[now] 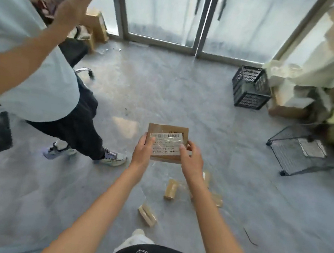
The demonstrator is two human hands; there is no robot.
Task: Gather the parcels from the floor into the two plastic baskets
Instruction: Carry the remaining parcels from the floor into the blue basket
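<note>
Brown cardboard parcel [167, 142] is held up over the grey floor [146, 84], left hand [142, 151] and right hand [191, 159] gripping its sides. Three small parcels [171, 189] lie below. A bystander [41, 70] stands left; a black crate [250, 87] sits far right. The white label [167, 142] carries a barcode; text unreadable.

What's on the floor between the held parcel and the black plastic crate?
Head view: bare grey floor between the parcel held by both hands and the black crate. Nothing lies there.
</note>
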